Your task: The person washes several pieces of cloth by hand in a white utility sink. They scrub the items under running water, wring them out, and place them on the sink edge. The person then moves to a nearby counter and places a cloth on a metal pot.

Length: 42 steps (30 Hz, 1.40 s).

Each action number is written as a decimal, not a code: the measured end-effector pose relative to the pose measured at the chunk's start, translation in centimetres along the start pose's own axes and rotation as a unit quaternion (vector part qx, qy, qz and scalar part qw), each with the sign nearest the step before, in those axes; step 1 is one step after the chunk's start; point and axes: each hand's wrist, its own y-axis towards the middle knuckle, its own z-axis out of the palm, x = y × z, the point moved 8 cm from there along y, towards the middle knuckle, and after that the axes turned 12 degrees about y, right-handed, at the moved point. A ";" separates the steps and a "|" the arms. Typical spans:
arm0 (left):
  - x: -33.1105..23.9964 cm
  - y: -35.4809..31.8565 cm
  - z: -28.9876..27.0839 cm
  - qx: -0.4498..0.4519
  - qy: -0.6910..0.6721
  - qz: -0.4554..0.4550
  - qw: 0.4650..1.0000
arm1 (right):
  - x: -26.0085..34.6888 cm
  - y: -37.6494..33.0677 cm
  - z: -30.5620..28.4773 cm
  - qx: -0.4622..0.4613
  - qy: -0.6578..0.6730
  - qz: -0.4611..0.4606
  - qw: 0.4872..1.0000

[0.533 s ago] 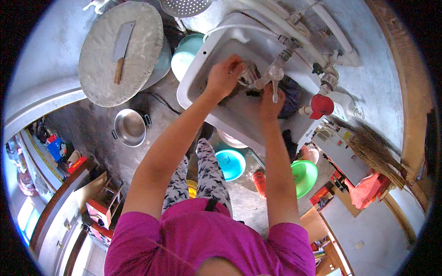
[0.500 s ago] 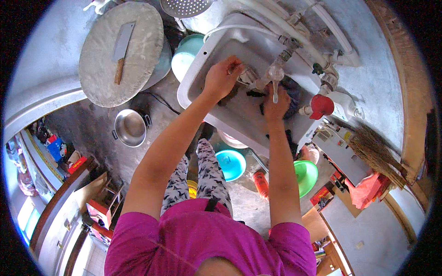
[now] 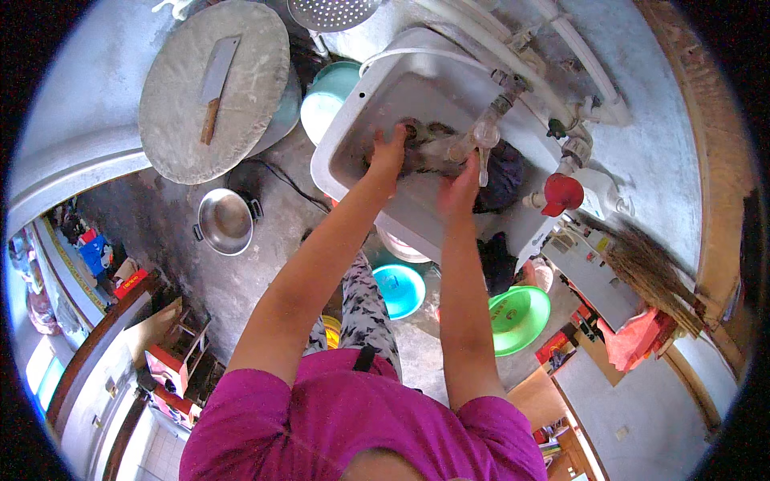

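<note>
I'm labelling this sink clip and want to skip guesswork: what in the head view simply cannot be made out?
- What the left hand and right hand hold in the sink: head view, dark and blurred, covered by the fingers.
- Whether water runs from the tap: too small, motion blur.
- The strainer: cut off by the top edge.
- The floor under the sink: hidden by the basin and both forearms.
- The cleaver on the round board: edge detail too small.

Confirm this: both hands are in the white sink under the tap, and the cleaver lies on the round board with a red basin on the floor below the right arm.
One detail is wrong: the basin on the floor below the right arm is green, not red. The head view shows it. The rest holds: left hand and right hand are in the white sink under the tap, and the cleaver lies on the round board.
</note>
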 end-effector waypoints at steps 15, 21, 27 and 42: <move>1.0 -2.8 2.4 0.090 -0.173 -0.134 0.972 | -2.0 -0.9 5.1 -0.095 0.140 0.152 0.974; 4.5 1.3 3.2 0.135 -0.200 -0.016 0.970 | -8.5 2.4 2.2 -0.138 0.183 0.131 0.964; -1.1 -2.1 0.9 0.003 0.016 -0.179 0.984 | -4.7 -3.8 6.1 -0.176 0.167 0.236 0.941; -2.2 1.1 3.3 0.144 -0.037 0.017 0.989 | -7.8 3.0 1.9 -0.121 0.134 0.113 0.977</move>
